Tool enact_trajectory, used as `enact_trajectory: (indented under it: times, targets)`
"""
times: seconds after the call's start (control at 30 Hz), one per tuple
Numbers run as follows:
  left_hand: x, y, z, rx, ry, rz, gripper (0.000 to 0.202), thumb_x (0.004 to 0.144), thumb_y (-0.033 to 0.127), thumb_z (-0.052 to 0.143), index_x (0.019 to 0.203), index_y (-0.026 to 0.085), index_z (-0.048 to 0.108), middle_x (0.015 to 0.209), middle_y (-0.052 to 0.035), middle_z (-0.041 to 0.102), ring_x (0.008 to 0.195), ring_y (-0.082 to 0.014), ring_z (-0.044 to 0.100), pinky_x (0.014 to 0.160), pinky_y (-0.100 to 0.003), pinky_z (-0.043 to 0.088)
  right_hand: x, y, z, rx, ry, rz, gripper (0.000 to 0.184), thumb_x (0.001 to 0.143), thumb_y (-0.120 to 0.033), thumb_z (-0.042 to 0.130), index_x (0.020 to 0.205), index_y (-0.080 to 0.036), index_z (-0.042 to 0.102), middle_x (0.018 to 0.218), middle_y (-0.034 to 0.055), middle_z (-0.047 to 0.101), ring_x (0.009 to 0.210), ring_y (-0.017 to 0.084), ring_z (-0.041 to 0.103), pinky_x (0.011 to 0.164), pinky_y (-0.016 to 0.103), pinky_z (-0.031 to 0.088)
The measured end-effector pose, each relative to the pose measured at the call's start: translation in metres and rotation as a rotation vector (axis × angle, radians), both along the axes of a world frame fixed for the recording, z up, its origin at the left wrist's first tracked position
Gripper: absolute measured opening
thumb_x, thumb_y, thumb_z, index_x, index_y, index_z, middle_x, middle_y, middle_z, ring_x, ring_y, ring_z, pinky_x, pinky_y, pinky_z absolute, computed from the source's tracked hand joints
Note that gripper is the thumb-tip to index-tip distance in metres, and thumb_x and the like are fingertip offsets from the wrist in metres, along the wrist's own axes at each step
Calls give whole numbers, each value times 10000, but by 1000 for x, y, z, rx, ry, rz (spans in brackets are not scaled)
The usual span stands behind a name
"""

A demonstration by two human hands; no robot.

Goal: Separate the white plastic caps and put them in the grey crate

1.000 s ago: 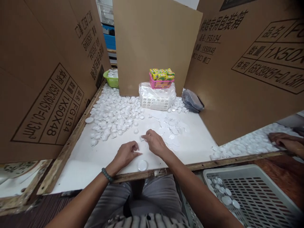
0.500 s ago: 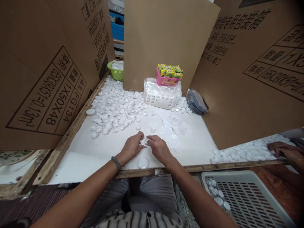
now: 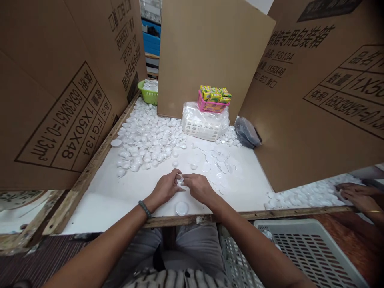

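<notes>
My left hand (image 3: 164,188) and my right hand (image 3: 198,187) meet at the middle of the white table (image 3: 120,196), fingertips pinched together on one small white plastic cap (image 3: 181,182). A finished white round cap (image 3: 181,208) lies just below them near the front edge. A large heap of white caps (image 3: 144,138) spreads over the table's far left. Thin clear discs (image 3: 220,164) lie scattered to the right of my hands.
Cardboard walls (image 3: 60,92) enclose the table on three sides. At the back stand a green basket (image 3: 147,93), a pink basket of yellow packs (image 3: 213,105) on a plastic bag (image 3: 204,122), and a dark bag (image 3: 246,133). A grey crate (image 3: 309,252) sits lower right. Another person's hand (image 3: 357,196) rests on caps far right.
My left hand moved up and right to meet my right hand; both now pinch one small cap together. The camera shifted slightly.
</notes>
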State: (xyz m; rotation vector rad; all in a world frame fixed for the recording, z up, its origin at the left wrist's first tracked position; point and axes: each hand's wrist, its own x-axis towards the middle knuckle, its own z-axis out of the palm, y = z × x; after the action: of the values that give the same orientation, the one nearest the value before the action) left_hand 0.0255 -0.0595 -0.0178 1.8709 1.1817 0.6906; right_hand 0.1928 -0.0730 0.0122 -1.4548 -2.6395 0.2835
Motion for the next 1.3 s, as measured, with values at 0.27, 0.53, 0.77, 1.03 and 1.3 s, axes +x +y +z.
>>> enact_trajectory:
  times: [0.27,0.53,0.77,1.03,1.3]
  targets:
    - [-9,1,15,-535,-192,93,389,601,389,723,839,157,519,517,37,574,505,-142,566,512,-247,439,4,-17,-17,-44,464,-206,352,874,-278,508,1222,-227,534,972,50,666,890,170,579,775,296,460]
    - [-6,20,22,-861,-210,157,460,482,230,803,785,178,460,480,34,609,506,-150,608,579,-275,513,0,-2,-16,-85,318,-96,186,728,-175,694,912,-207,698,693,8,621,711,138,536,618,227,392]
    - [-4,25,26,-877,-156,152,497,403,250,845,687,176,444,427,27,585,482,-154,601,543,-271,510,1,2,-16,-159,366,-96,251,718,-191,704,964,-237,681,730,-9,626,704,125,544,606,210,368]
    - [-12,8,17,-692,-314,134,471,476,320,814,768,160,482,501,48,595,492,-108,585,530,-220,480,-12,-21,-7,-29,233,-283,376,729,-428,675,960,-133,641,777,55,624,728,169,539,654,261,379]
    - [-14,20,19,-825,-207,63,518,402,303,834,723,169,450,498,39,599,497,-143,609,543,-264,511,2,10,1,-355,321,-38,283,735,-261,677,1017,-271,692,689,-27,649,646,113,538,573,199,335]
